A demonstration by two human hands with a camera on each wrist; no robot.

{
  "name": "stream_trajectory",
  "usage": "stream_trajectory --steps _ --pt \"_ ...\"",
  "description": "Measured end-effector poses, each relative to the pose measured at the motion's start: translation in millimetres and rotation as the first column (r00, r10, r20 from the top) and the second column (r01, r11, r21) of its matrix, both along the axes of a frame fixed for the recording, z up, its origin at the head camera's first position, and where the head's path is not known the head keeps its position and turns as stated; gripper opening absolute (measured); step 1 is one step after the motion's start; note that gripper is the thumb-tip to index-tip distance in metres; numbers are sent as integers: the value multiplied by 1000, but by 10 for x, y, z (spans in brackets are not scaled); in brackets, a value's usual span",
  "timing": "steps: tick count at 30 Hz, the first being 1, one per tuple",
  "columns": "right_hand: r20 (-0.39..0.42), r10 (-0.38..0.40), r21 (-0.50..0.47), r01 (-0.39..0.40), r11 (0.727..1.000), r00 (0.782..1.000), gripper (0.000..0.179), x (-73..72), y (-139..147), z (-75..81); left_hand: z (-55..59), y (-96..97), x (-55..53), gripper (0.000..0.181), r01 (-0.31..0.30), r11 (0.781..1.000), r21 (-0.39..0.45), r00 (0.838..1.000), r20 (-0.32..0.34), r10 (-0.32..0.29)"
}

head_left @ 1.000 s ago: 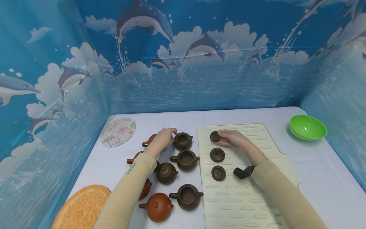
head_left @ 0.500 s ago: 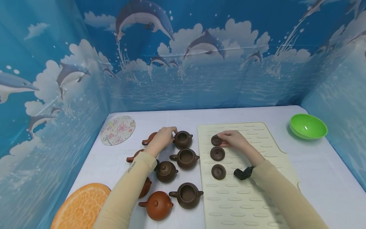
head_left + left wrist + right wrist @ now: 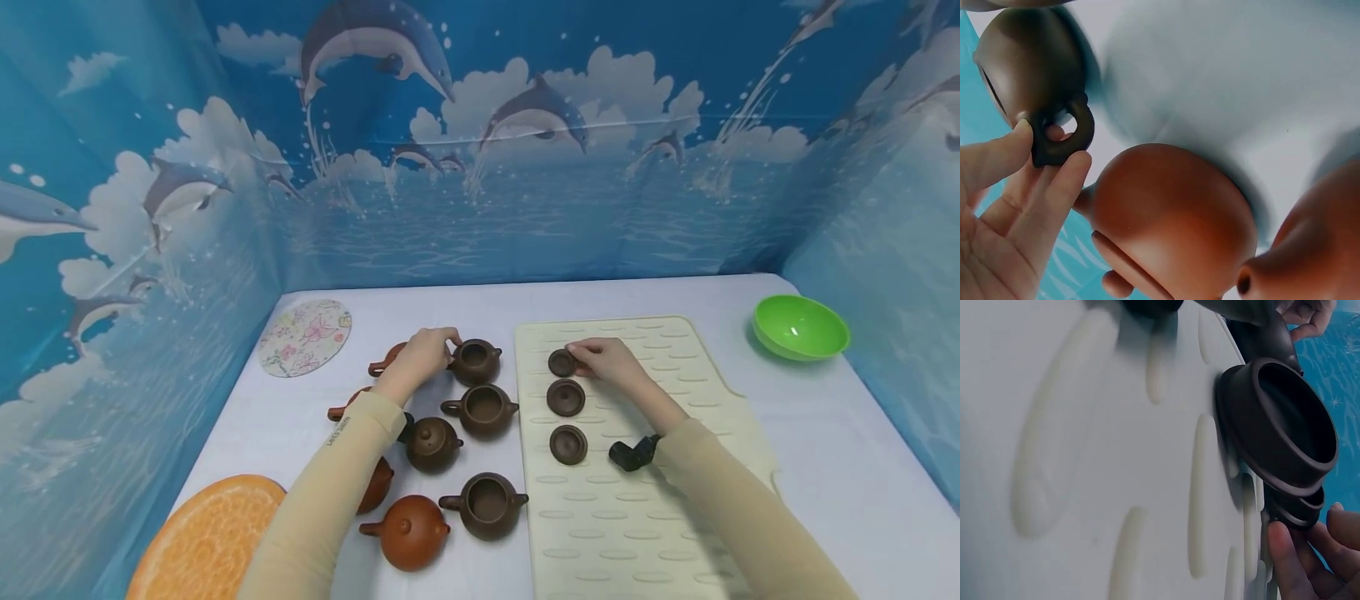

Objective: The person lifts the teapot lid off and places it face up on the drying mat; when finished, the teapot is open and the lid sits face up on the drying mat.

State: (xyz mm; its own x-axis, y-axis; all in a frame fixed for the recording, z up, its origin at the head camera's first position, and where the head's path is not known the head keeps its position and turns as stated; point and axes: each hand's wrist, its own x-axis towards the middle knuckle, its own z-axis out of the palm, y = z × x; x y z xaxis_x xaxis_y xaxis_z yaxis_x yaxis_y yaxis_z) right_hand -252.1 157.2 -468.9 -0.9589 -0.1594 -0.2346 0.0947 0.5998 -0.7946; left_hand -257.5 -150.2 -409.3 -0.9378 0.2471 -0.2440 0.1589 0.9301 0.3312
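Note:
My left hand [image 3: 422,357] pinches the handle [image 3: 1067,150] of a dark brown teapot [image 3: 476,367], which stands lidless on the table. In the head view, my right hand [image 3: 609,363] holds a small dark teapot lid [image 3: 561,362] by its edge, upside down at the cream mat. Two more upturned lids lie in line nearer me, a middle lid [image 3: 566,397] and a front lid [image 3: 568,444]. Two other dark teapots stand lidless, the middle one [image 3: 484,410] and the near one [image 3: 489,505]. A dark teapot [image 3: 432,444] beside my left wrist wears its lid.
Several reddish teapots, including a lidded one [image 3: 412,532], stand left of the dark ones, partly behind my left arm. The ridged cream mat [image 3: 645,517] lies under my right arm. Around sit a green bowl [image 3: 801,328], a floral disc [image 3: 306,338] and an orange round mat [image 3: 210,542].
My right hand has brought the small lid towards me and down to the mat, in line with the other lids. The left hand keeps its grip on the teapot handle.

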Motion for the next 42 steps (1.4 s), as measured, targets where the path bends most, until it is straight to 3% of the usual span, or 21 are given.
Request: stream_trajectory --steps 8,12,16,20,23,30,34,38,42 --pt "36 30 -84 -27 996 999 58 14 88 9 133 -101 67 37 53 998 33 998 15 -53" --pt "17 23 -56 -22 998 1000 55 17 119 32 255 -194 226 39 60 995 82 998 -33 -57" --pt "-91 31 43 -27 999 995 54 89 86 150 309 -345 477 38 91 985 143 994 -75 -81" --pt "-192 55 79 -41 996 980 52 197 -57 312 259 -496 765 40 112 976 186 991 -91 -96" --pt "-236 100 69 -86 994 967 47 271 -228 411 186 -578 947 40 90 977 191 994 -81 -76" --pt "-245 263 18 -267 964 933 32 459 -741 574 4 -676 1179 41 25 986 164 997 -70 -13" --pt "-228 386 -7 -398 917 894 28 531 -1037 601 -71 -701 1211 40 30 985 172 997 -79 -16" --pt "-228 524 15 -535 845 821 26 580 -1290 600 -107 -731 1195 38 28 976 215 998 -62 -15" --pt "-221 617 68 -619 782 755 22 623 -1476 567 -134 -759 1166 35 5 975 224 999 -34 2"
